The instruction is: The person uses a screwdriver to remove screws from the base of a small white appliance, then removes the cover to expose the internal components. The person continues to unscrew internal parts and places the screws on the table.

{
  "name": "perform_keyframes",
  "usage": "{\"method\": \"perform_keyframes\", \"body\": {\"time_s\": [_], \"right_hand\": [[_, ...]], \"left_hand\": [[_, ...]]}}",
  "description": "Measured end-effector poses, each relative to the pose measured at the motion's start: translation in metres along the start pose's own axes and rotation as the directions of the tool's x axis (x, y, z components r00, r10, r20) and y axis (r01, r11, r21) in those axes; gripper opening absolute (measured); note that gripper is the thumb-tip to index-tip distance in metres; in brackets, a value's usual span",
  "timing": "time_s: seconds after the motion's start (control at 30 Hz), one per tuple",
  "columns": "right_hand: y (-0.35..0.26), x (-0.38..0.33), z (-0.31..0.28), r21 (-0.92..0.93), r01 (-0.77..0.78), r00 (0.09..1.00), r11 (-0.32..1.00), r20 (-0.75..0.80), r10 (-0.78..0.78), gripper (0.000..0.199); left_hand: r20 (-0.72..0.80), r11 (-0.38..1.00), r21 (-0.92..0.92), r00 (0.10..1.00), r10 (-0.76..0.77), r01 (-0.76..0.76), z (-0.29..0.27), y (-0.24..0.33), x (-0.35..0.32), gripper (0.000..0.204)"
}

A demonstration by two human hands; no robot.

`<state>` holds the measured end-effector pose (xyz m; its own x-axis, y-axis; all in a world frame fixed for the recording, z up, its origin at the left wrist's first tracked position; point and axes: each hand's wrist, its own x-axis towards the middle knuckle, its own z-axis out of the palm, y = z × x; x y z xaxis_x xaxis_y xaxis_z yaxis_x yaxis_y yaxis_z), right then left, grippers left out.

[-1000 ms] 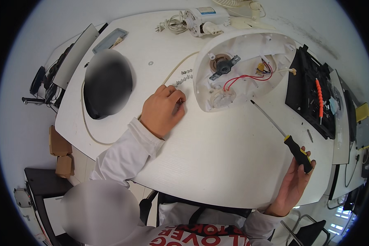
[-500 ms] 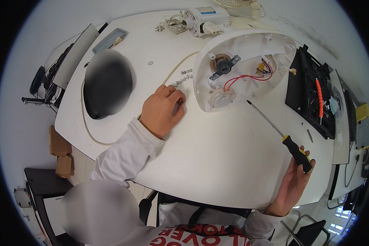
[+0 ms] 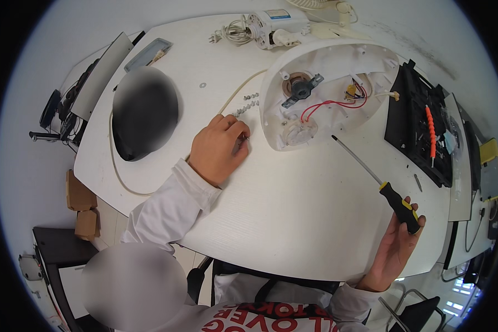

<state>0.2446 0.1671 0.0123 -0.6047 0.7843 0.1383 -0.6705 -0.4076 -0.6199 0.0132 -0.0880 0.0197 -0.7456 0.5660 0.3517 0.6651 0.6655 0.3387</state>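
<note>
My right hand [image 3: 395, 246] grips the black and yellow handle of a screwdriver [image 3: 399, 206], its shaft slanting up and left toward an opened white plastic housing [image 3: 359, 119]. Inside that housing sit a dark metal bracket over a round part [image 3: 303, 89], red wires [image 3: 329, 103] and a small yellow component. My left hand [image 3: 220, 148] rests on the table, fingers curled together beside several small screws [image 3: 248, 106] laid in rows. A tiny bit of something shows at its fingertips, too small to name.
A black toolbox [image 3: 401, 119] holding an orange twisted rod [image 3: 430, 133] lies at the right, with a loose bit [image 3: 418, 183] near it. A white motor-like unit [image 3: 279, 27] with a coiled cord stands at the back. On the left is a dark rounded object [image 3: 144, 133], partly blurred.
Almost nothing differs. The screwdriver has shifted very slightly left in my right hand; my left hand stays beside the screws.
</note>
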Motion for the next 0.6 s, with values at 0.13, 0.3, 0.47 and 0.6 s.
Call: {"method": "perform_keyframes", "body": {"time_s": [0.13,0.3,0.47,0.6], "right_hand": [[-0.002,0.0,-0.002,-0.18,0.009,1.0,0.984,0.0,-0.009,0.034],[0.001,-0.004,0.013,-0.592,0.088,0.995,0.801,0.016,-0.097,0.039],[0.005,-0.009,0.015,-0.884,0.222,0.967,0.412,0.144,-0.21,0.045],[-0.002,-0.016,-0.003,-0.917,0.111,0.987,0.382,0.057,-0.15,0.044]], "left_hand": [[-0.001,1.0,-0.001,1.0,0.006,-0.006,0.0,0.0,0.0,0.012],[0.008,1.0,-0.002,1.0,0.006,-0.006,-0.001,0.001,0.001,0.013],[-0.001,1.0,-0.008,1.0,0.026,-0.026,-0.001,-0.001,0.0,0.014],[0.007,1.0,-0.002,1.0,0.018,-0.018,-0.001,-0.001,0.0,0.014]]}}
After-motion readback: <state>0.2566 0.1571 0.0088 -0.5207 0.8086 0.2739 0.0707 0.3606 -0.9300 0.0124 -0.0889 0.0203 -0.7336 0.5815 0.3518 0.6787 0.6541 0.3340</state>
